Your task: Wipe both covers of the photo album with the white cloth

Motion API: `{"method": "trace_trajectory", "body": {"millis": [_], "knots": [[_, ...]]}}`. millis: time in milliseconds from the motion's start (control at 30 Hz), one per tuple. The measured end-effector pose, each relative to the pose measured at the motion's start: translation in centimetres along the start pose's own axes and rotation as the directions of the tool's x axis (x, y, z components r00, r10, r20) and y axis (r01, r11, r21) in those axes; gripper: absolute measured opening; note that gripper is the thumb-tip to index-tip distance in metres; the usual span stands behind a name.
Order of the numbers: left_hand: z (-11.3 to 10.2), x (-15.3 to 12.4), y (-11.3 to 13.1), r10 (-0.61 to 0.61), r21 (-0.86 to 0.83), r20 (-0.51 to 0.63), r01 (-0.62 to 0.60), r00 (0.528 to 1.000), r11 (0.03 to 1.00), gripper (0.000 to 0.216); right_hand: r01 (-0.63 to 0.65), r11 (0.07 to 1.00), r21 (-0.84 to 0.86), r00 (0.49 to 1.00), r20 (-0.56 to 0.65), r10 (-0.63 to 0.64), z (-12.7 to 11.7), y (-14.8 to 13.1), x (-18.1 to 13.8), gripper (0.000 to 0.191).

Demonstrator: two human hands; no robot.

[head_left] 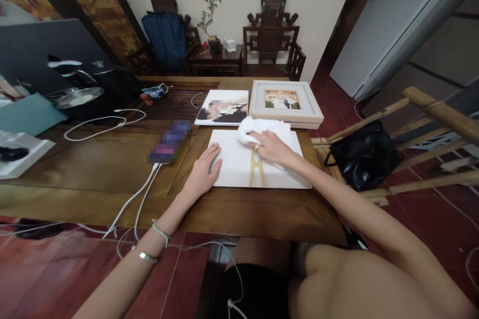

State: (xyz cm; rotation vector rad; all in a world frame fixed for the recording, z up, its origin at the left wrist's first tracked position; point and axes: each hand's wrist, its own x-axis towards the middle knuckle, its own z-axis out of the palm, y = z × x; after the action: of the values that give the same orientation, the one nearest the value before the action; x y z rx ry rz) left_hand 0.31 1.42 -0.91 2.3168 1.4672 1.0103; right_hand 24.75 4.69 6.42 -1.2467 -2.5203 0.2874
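The right hand [267, 145] has its grip closed over a bunched white cloth [282, 132], pressing it down on a white panel [230, 169]; how much is pinched beneath the fingers is hard to tell from above. The left hand [204, 169] rests on the panel's left edge, grip loose, thumb spread away from the fingers. The panel lies flat on the wooden surface [243, 214], near its front edge, with a tan A-shaped piece [252, 177] on its upper face, just below the right hand.

Just beyond the panel lie a photo print [224, 95] and, to its right, a thick pale frame [258, 100] around a smaller picture. To the left, a phone [170, 143] lies with white cables [130, 204] at its near end. Farther left stands a dark monitor [48, 45].

On the right, a black bag [368, 157] sits on a bamboo chair [437, 109]. Along the far wall are a carved chair [271, 35], a potted plant [214, 46] and a blue backpack [164, 35].
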Motion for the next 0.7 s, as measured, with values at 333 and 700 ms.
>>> {"method": "trace_trajectory", "body": {"millis": [333, 700], "knots": [[0.1, -0.1, 0.2, 0.023, 0.016, 0.000, -0.023, 1.000, 1.000, 0.043, 0.424, 0.904, -0.054, 0.878, 0.268, -0.396, 0.2, -6.3, -7.9, 0.039], [0.0, -0.1, 0.1, 0.011, -0.004, 0.015, -0.011, 1.000, 1.000, 0.043, 0.206, 0.962, -0.181, 0.971, 0.161, -0.178, 1.2, -1.9, 0.5, 0.042]]}}
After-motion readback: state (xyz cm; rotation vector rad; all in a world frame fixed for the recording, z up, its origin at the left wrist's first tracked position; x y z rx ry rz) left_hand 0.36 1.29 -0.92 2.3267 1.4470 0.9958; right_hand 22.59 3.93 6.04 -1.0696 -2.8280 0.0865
